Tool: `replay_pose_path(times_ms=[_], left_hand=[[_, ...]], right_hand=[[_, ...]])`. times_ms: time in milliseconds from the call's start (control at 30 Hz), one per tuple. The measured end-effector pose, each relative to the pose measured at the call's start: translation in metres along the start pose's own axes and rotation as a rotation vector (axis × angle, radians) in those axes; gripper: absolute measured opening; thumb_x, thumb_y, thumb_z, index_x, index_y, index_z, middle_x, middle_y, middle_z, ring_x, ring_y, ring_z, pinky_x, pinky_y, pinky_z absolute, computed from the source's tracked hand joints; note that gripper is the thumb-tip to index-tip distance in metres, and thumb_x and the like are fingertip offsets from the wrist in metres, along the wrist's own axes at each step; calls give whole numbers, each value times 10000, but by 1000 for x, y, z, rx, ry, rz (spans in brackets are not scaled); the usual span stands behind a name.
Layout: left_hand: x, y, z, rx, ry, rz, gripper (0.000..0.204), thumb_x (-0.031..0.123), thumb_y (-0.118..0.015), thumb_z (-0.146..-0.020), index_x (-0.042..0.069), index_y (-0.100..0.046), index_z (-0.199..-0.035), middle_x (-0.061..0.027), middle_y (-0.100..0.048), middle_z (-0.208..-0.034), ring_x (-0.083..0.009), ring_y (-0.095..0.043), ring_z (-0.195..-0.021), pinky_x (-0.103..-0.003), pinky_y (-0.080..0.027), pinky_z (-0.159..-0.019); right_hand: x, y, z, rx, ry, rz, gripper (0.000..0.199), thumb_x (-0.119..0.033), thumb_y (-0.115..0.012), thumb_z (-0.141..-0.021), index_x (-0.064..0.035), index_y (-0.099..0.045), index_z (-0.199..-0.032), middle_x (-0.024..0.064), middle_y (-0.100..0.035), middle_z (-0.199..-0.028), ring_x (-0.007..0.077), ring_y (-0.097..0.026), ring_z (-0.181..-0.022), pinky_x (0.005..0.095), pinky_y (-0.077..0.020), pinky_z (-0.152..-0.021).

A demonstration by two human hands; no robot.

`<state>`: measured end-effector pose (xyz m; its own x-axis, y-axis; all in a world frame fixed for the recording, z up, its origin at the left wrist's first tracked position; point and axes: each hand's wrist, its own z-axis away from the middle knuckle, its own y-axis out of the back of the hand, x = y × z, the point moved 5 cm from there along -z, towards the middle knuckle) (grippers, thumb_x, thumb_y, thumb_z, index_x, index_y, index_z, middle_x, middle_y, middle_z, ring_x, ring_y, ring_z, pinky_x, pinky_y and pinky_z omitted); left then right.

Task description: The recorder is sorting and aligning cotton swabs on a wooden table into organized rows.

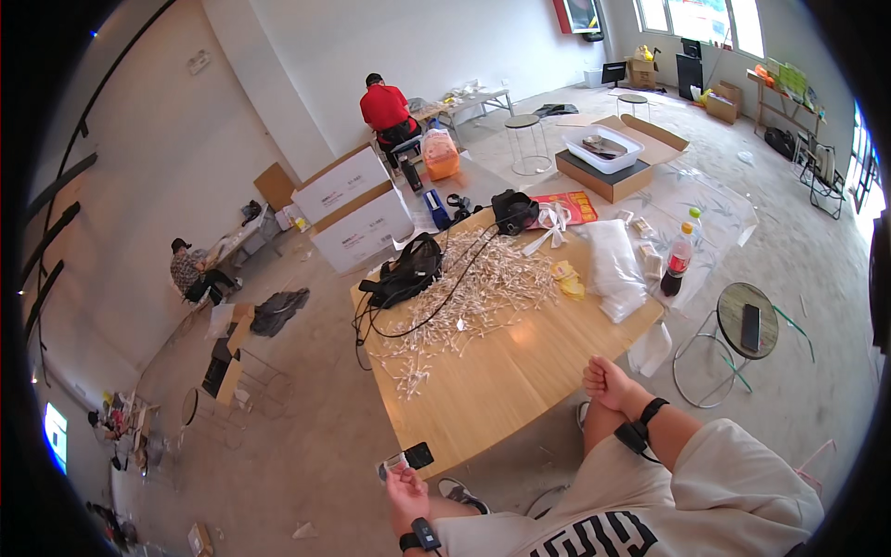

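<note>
Your left hand is down around 6 o'clock, fingers bent against a small dark-and-clear item at the near corner of the wooden table. Can't tell if you're properly gripping it or just touching it, tbh. Your right hand sits at about 4, curled into a loose fist by the table's near edge; can't tell if anything's tucked inside. Big messy pile of white cotton swabs around the middle of your view, with some black strappy gear on its 9 o'clock side. Over at 3 you've got clear plastic bags, then a bottle of dark drink past them. Further out, between 3 and 4, a dark phone lies on a round stool.
</note>
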<state>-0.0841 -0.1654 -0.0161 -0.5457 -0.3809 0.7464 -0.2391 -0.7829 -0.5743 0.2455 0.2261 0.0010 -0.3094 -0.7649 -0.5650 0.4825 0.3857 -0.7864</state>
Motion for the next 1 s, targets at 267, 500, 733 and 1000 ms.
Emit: replay_pose_path(times_ms=[267, 500, 733, 1000], left_hand=[[0, -3, -1, 16, 14, 14, 392, 517, -536, -998, 147, -654, -1043, 23, -654, -806, -110, -445, -521, -276, -325, -497], [3, -6, 3, 0, 0, 8, 399, 521, -531, -1000, 143, -648, -1056, 20, -645, -807, -112, -441, -526, -279, -330, -502], [3, -5, 3, -12, 1, 13, 397, 517, -537, -999, 141, -653, -1057, 14, -646, -816, -116, -452, -535, -281, -345, -508], [1, -3, 1, -16, 3, 22, 396, 516, -533, -1001, 144, -658, -1058, 14, -662, -825, -117, -456, -529, -283, -348, -504]], right_hand=[[-2, -2, 2, -1, 12, -4, 431, -341, -464, -1060, -182, -364, -672, -51, -304, -601, 88, -290, -526, 245, -263, -471], [-1, 0, 1, 9, 6, -13, 442, -350, -471, -1059, -185, -354, -666, -52, -299, -600, 85, -287, -527, 243, -259, -469], [-2, -2, 2, 2, 11, -13, 441, -348, -473, -1057, -186, -349, -666, -53, -297, -601, 85, -278, -521, 243, -256, -469], [-2, -2, 1, 3, 11, 1, 439, -347, -467, -1056, -189, -345, -666, -51, -295, -602, 86, -275, -523, 248, -262, -481]])
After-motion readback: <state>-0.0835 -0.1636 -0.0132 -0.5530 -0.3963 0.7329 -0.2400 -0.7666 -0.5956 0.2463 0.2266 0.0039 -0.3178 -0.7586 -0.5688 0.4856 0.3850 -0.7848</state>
